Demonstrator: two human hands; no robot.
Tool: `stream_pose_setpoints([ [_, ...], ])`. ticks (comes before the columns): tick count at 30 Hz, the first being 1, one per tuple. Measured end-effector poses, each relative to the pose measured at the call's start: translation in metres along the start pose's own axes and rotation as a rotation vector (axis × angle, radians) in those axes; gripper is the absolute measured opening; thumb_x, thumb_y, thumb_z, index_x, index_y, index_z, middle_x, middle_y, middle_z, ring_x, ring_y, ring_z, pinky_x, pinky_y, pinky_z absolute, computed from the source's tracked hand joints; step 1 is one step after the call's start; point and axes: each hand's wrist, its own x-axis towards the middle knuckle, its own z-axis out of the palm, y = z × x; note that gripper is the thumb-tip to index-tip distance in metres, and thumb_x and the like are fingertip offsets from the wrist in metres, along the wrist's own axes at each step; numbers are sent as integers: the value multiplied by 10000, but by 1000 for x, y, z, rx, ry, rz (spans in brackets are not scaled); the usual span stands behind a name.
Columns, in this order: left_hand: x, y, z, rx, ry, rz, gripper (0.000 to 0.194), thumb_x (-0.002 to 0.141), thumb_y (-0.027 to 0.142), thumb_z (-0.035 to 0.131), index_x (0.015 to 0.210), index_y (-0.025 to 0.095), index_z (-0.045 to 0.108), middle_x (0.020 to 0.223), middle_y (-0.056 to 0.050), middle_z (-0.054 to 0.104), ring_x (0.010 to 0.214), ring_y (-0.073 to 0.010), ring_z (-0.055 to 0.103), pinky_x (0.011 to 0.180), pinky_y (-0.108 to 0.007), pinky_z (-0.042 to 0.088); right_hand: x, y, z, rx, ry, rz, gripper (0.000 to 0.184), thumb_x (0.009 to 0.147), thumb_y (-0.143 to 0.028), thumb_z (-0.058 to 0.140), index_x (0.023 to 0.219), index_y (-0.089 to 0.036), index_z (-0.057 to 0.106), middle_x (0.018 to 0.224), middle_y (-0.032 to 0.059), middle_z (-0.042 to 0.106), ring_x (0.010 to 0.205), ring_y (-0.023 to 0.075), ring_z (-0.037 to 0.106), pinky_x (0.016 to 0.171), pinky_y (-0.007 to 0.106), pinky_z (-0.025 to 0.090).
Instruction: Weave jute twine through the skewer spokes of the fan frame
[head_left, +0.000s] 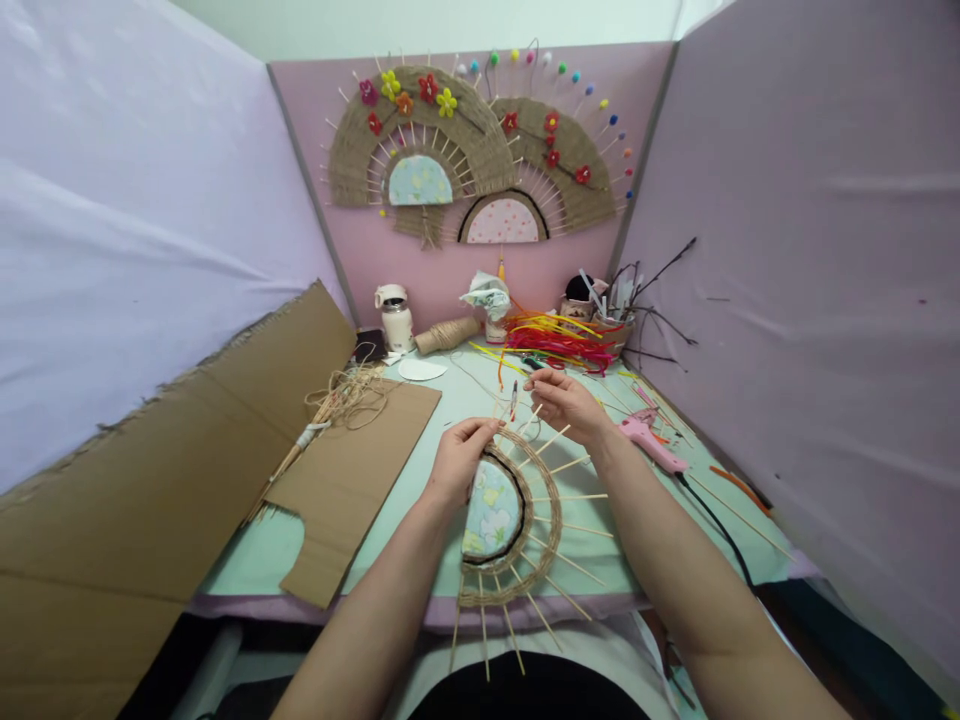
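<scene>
A half-round fan piece lies on edge in front of me, with a floral paper centre, a black rim, rows of woven jute twine and wooden skewers radiating outward. My left hand is closed on its upper left edge, fingers pinched near the top skewers. My right hand is pinched on a thin strand of jute twine just above the fan's top. The twine strand runs back across the table toward the spool.
Cardboard sheets lie at left with a skewer bundle and loose twine. A pink glue gun lies at right. At the back stand a jar, a twine spool, coloured strips and a tool cup. Finished fans hang on the pink wall.
</scene>
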Motion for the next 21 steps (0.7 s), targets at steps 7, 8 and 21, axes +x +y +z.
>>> stream_pose_setpoints([
  [7,2,-3,-5,12,7,-11,248,659,363,687,773,143,686,633,2,609,550,-92,495,527,-208,351,-1,-4,0,1,48,22,211,624,-252,710,792,-195,597,601,-39,512,489,57,397,455,204,314],
  [8,3,-3,-5,17,14,-1,239,662,359,682,766,144,685,637,1,608,556,-93,495,531,-208,352,0,-4,-1,-3,48,34,201,629,-249,703,790,-187,600,544,-58,454,457,47,352,433,196,279],
  [21,-4,13,-5,11,-27,32,203,660,264,631,834,160,636,502,71,402,457,-54,327,456,-188,232,-3,10,-10,-428,-309,343,306,577,-345,763,777,-138,660,686,-13,600,545,51,438,489,191,293],
])
